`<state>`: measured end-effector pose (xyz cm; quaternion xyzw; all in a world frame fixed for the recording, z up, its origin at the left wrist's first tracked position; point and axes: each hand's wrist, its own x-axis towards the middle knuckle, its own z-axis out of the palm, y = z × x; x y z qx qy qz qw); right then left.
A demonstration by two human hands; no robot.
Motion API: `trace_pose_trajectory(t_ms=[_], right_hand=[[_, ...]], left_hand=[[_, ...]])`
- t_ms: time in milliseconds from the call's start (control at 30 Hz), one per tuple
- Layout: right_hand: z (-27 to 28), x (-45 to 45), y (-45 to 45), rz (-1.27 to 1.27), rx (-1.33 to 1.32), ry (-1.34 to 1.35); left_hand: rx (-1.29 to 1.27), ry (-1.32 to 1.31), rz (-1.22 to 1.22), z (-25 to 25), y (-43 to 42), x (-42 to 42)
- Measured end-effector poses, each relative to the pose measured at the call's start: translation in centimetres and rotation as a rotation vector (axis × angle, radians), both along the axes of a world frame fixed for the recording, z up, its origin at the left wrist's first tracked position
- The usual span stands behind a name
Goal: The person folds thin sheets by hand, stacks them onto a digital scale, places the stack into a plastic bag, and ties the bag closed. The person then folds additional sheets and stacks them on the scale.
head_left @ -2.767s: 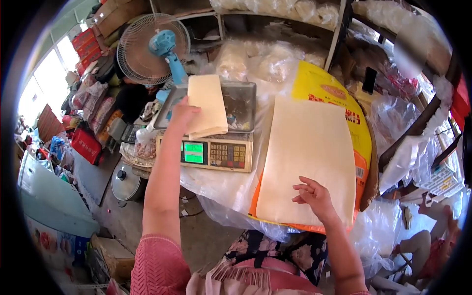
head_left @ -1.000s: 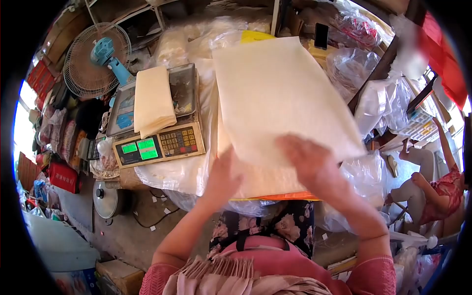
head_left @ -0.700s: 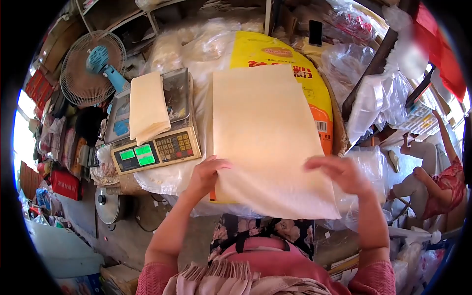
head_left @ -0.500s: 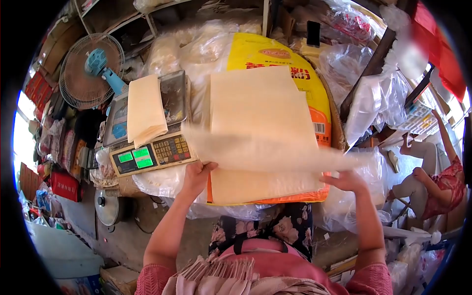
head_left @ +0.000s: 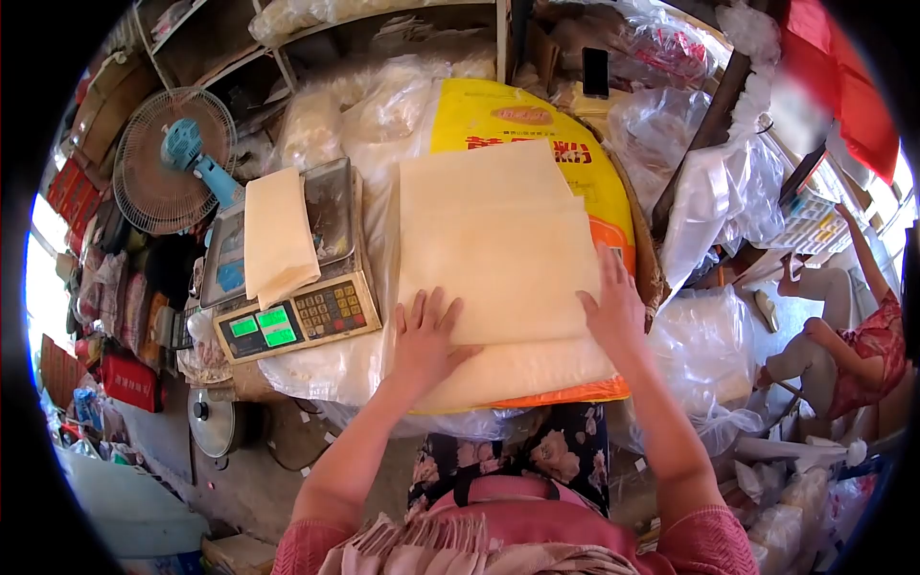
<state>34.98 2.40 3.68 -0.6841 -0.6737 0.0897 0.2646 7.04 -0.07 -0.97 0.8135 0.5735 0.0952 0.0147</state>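
Observation:
Thin cream-coloured sheets point(head_left: 498, 249) lie stacked in front of me, with the top one overlapping those beneath. My left hand point(head_left: 425, 340) rests flat on the left front part of the stack, fingers spread. On the right edge, my right hand point(head_left: 615, 305) lies open, its fingers pointing away from me. Under the sheets is a yellow and orange printed sack point(head_left: 599, 182). To the left, a folded cream bundle point(head_left: 278, 235) sits on the pan of a digital scale point(head_left: 335, 305) with lit green displays.
A blue fan point(head_left: 187, 149) stands behind the scale. A phone point(head_left: 595, 73) is at the back right, near clear plastic bags point(head_left: 733, 192). A lidded pot point(head_left: 213, 422) is low at the left. Another person point(head_left: 853, 355) sits at the far right.
The sheet that was blurred in the air between both hands now lies flat on the stack. Both hands have moved forward onto it and opened.

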Motion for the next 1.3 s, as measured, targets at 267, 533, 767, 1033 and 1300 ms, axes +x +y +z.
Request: trace_pose_trajectory(t_ms=[267, 533, 767, 1033, 1300], right_hand=[[-4.3, -2.8, -1.5, 0.284, -0.044, -0.251], [4.2, -9.2, -2.7, 0.67, 0.353, -0.029], [-0.4, -1.3, -5.5, 0.759, 0.207, 0.183], [-4.3, 0.1, -2.4, 0.096, -0.279, 0.418], [-0.2, -1.6, -2.5, 0.4, 0.099, -0.281]], left_hand=[[0.027, 0.005, -0.131, -1.4, 1.1, -5.9], [0.6, -0.806, 0.062, 5.3, -1.0, -2.4], [0.342, -0.677, -0.204, -1.8, -1.3, -6.5], [0.044, -0.716, 0.221, 1.8, -0.9, -1.4], [0.159, -0.082, -0.236, -0.7, 1.2, -2.3]])
